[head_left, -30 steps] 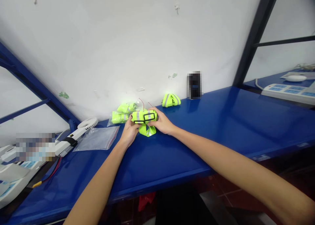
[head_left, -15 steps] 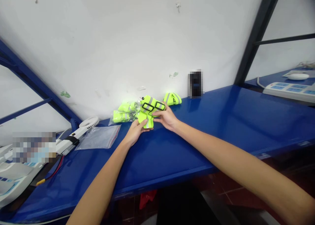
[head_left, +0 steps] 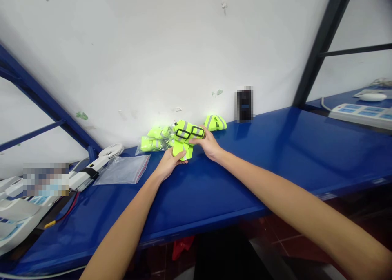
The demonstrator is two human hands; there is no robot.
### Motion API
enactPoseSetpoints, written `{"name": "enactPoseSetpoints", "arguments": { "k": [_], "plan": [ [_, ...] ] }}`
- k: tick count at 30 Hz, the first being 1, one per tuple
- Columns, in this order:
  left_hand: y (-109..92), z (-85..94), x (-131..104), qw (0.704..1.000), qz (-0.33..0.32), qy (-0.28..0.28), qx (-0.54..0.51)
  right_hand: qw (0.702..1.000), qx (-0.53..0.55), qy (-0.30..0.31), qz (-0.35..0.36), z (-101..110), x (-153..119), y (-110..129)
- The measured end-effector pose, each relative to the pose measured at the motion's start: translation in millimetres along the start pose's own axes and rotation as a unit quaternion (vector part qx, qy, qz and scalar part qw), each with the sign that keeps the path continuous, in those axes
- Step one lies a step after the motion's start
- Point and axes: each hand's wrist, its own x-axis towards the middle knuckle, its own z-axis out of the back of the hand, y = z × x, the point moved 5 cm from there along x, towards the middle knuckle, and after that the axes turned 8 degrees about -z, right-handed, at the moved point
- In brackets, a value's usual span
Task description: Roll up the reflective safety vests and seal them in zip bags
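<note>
Both hands hold one neon yellow reflective strap (head_left: 183, 148) with grey stripes and two black buckles, above the blue table (head_left: 214, 190). My left hand (head_left: 168, 163) pinches its lower flap between thumb and fingers. On the buckle side, my right hand (head_left: 209, 144) grips the folded part from the right. Behind my left hand, clear bags with yellow straps (head_left: 150, 144) lie against the wall. Another folded yellow strap (head_left: 215, 123) rests by the wall, just behind my right hand.
A flat clear zip bag (head_left: 122, 169) lies left of my left hand, beside a white handheld fan (head_left: 110, 151). White devices and a red cable fill the left end. A blurred dark object (head_left: 244, 105) stands at the wall, right of centre.
The strap's lower flap, in my left hand, has shifted slightly and looks flatter. My right hand keeps its grip. The camera view has moved a little.
</note>
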Motion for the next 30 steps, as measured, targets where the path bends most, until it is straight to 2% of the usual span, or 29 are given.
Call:
{"name": "enactPoseSetpoints", "arguments": {
  "k": [6,11,15,20,23,27,30],
  "plan": [
    [-3,-1.0,1,1.000,-0.004,0.002,0.005,0.988,-0.137,-0.002,0.075,-1,-6,6],
    [-3,-2.6,4,0.994,-0.056,-0.006,0.089,0.930,-0.320,0.014,0.179,-15,-23,14],
    [0,-4.4,6,0.992,-0.070,-0.030,0.102,0.899,-0.397,0.034,0.184,-18,-27,12],
    [1,-3.5,1,0.998,-0.026,-0.040,0.032,0.886,-0.385,0.106,0.235,-17,-27,16],
    [-1,-4.0,-3,1.000,-0.009,-0.001,-0.015,0.884,-0.371,0.131,0.252,-16,-25,16],
    [1,-4.2,-2,0.998,-0.007,0.063,-0.010,0.897,-0.368,0.114,0.217,-11,-20,11],
    [8,1.6,2,0.999,-0.012,0.037,0.009,0.907,-0.363,0.118,0.180,-10,-18,11]
  ]
}}
